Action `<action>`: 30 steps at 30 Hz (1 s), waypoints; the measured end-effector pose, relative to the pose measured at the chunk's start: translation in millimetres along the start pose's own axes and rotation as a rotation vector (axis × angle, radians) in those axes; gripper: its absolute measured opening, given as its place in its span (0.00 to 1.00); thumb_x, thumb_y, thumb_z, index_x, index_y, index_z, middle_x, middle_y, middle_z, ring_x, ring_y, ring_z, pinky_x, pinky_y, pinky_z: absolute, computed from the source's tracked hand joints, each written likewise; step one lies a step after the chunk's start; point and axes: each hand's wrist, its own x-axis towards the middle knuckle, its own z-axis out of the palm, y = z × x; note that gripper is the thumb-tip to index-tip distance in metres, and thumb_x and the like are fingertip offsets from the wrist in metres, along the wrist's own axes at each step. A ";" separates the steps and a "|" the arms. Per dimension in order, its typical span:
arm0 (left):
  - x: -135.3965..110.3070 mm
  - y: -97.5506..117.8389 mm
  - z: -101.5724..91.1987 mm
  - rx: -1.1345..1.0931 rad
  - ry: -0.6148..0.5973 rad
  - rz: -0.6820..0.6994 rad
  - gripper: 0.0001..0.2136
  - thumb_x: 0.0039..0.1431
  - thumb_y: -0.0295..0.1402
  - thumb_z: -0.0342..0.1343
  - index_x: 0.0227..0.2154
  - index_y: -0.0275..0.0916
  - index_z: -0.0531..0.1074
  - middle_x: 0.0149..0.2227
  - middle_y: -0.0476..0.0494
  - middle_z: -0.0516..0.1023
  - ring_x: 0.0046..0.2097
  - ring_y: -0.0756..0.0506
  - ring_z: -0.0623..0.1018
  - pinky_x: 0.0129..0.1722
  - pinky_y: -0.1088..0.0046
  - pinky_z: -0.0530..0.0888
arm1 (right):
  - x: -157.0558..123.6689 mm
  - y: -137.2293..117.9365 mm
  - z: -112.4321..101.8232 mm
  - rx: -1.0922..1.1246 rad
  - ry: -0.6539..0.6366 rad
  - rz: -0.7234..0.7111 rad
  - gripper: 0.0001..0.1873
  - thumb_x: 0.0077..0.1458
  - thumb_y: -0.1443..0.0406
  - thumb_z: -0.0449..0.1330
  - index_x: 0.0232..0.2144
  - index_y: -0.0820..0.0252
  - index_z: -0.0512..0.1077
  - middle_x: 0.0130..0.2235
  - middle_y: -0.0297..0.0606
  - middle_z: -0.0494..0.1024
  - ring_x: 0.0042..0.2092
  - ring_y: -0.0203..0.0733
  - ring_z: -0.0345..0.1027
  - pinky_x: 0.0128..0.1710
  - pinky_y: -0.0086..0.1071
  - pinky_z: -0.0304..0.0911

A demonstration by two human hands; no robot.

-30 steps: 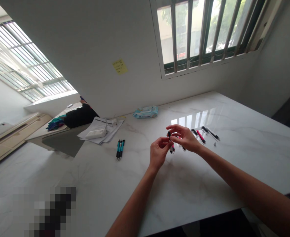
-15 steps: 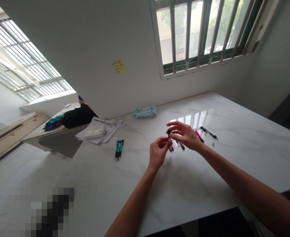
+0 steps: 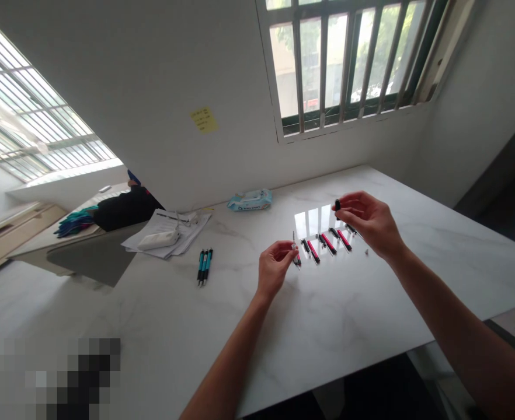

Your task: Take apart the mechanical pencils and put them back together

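Black-and-pink pen parts lie in neat row on white marble table, just beyond my hands: light, stiff, smooth, likely slippery; best pinched mid-barrel. Left hand pinches slim pen piece upright, beside row's left end. Right hand raised above row's right end, fingertips gripping small black piece. Hands well apart. Teal pens further left, out of reach of neither hand's work.

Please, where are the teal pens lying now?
In the head view, the teal pens lie on the marble table, left of the left hand, beside the papers.
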 end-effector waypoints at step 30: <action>1.2 4.8 4.5 0.075 -0.057 -0.006 0.14 0.54 0.39 0.71 0.39 0.36 0.81 0.37 0.41 0.85 0.38 0.46 0.83 0.42 0.70 0.79 | -77.9 78.0 -81.2 -0.867 -0.013 0.284 0.14 0.55 0.58 0.60 0.42 0.54 0.77 0.33 0.37 0.82 0.33 0.44 0.75 0.38 0.37 0.67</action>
